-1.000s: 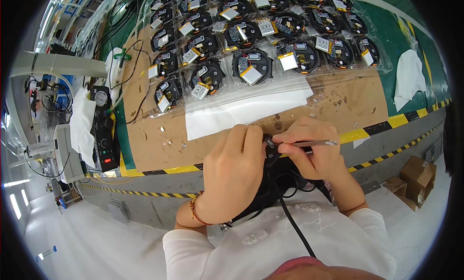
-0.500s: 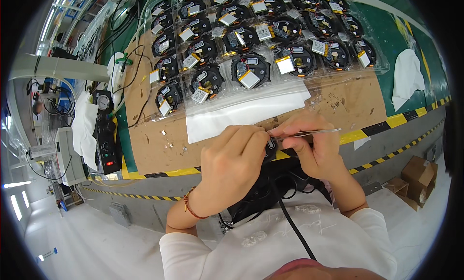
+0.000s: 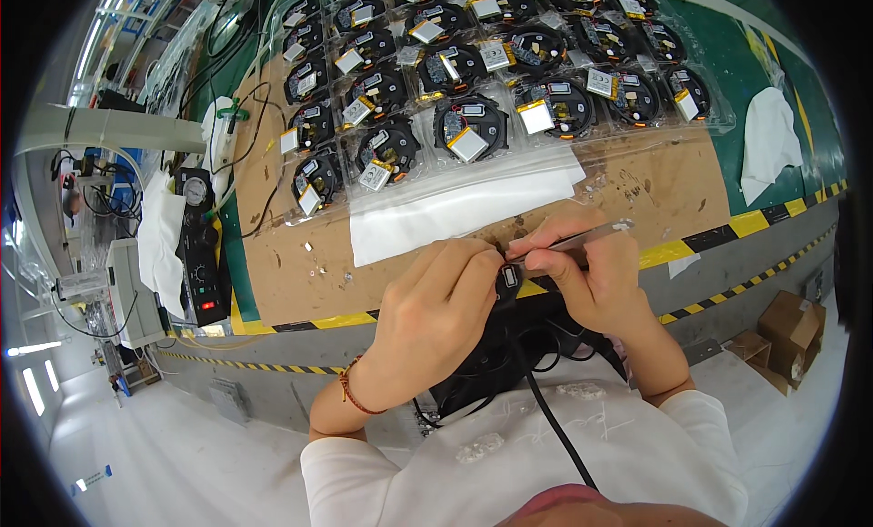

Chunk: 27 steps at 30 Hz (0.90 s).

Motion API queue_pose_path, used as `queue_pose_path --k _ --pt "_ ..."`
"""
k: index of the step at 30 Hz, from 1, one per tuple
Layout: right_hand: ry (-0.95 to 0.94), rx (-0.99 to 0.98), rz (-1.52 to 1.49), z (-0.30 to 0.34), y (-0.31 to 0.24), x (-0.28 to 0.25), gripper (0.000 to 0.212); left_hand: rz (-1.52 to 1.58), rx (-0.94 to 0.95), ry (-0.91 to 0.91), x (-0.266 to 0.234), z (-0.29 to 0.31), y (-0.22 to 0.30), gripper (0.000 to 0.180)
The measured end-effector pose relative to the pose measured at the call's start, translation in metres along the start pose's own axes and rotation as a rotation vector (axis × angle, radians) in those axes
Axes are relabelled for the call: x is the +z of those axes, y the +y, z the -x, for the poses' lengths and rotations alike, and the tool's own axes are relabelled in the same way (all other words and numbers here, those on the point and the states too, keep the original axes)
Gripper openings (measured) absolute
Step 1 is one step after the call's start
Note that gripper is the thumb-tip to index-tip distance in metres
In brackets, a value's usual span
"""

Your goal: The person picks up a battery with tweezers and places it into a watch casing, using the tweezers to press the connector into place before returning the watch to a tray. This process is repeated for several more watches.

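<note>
At the table's near edge my left hand (image 3: 435, 301) has its fingers closed on a black device housing (image 3: 507, 281). Most of that housing is covered by the hand; a small pale-rimmed rectangle shows on it. My right hand (image 3: 596, 277) pinches thin metal tweezers (image 3: 596, 234), whose back end sticks out to the right. The tips meet the housing beside my left fingertips, and what they touch is too small to make out. Beyond both hands, a clear plastic tray (image 3: 523, 163) holds rows of round black housings (image 3: 471, 118) with silver battery pouches (image 3: 468, 145).
A white sheet (image 3: 436, 220) lies on the brown board (image 3: 300, 281), partly under the tray. At left stand a black control box (image 3: 202, 272) and a white cloth (image 3: 159, 245). Another white cloth (image 3: 768, 145) lies at right. Cardboard boxes (image 3: 789, 331) sit on the floor.
The tweezers' back end has tilted upward and turned its broader side into view. The black housing shows slightly more between my hands, which have barely shifted.
</note>
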State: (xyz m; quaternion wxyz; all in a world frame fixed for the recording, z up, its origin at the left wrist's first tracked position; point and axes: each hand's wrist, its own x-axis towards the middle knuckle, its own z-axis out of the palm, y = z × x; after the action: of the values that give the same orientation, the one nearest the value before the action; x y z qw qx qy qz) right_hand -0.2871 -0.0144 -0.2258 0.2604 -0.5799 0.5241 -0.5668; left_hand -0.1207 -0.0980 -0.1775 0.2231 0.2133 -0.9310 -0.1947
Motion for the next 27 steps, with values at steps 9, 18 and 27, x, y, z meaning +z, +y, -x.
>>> queue_pose_path --k 9,18,27 --pt "0.026 -0.040 0.079 -0.004 -0.003 0.004 0.010 0.005 0.124 0.004 0.001 0.008 -0.012 0.021" --pt "0.031 -0.078 0.048 -0.005 0.000 0.002 0.011 0.038 0.173 0.050 0.006 0.008 -0.019 0.020" --pt "0.036 -0.062 0.038 -0.002 0.001 0.002 0.013 -0.024 0.196 0.040 0.008 0.007 -0.017 0.016"
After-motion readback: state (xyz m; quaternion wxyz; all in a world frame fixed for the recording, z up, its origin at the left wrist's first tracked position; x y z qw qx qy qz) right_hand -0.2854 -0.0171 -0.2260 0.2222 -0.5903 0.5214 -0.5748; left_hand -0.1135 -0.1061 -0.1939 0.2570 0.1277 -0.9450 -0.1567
